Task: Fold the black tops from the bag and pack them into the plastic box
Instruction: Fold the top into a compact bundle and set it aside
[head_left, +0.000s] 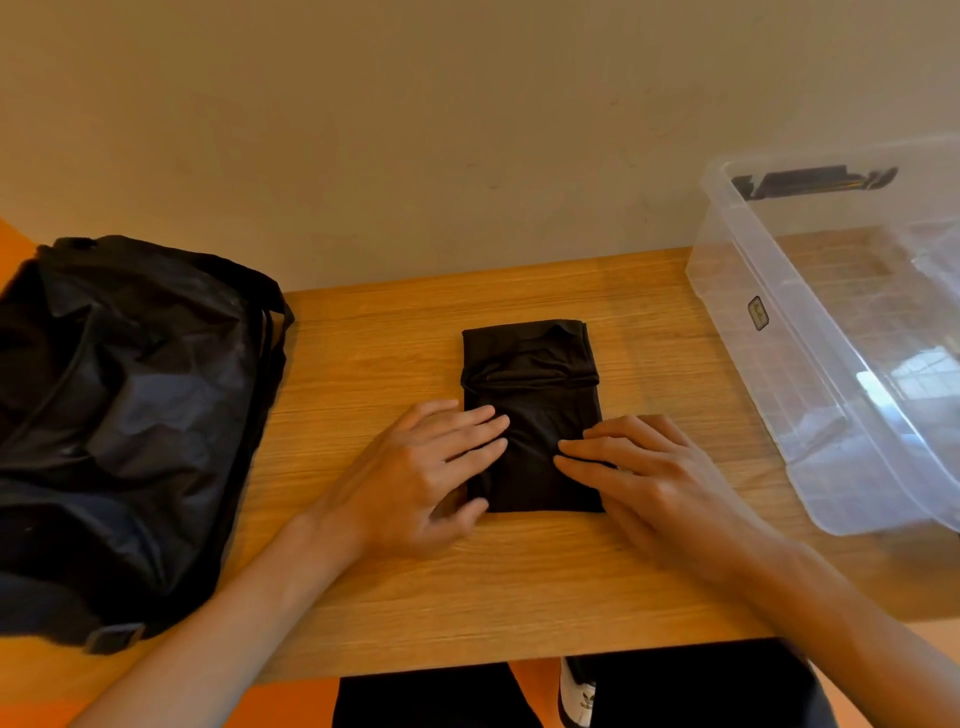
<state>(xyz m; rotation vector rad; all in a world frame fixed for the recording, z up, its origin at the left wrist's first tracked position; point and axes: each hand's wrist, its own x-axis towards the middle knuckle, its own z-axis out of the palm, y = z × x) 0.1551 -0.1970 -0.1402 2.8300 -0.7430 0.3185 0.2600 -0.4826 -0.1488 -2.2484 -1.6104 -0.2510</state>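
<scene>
While left hand (431, 467) and right hand (644, 467), fingers straight, are pressing folded black top (530, 364) flat at table (363, 338) centre, folding seemingly finishing; next calling for gripping it whole, carrying into plastic box (727, 260) at right edge.

One counter (467, 597) carries one folded black top (524, 358), one black bag (119, 415) and one clear box (753, 260); how many tops lie inside the bag cannot be told. The box shows one black latch (810, 181) at its far end and one small label (756, 313) on its side wall. Two hands are in view, the left hand (421, 473) and the right hand (654, 478), and one white shoe (576, 691) with dark stripes shows below the counter's near edge.
</scene>
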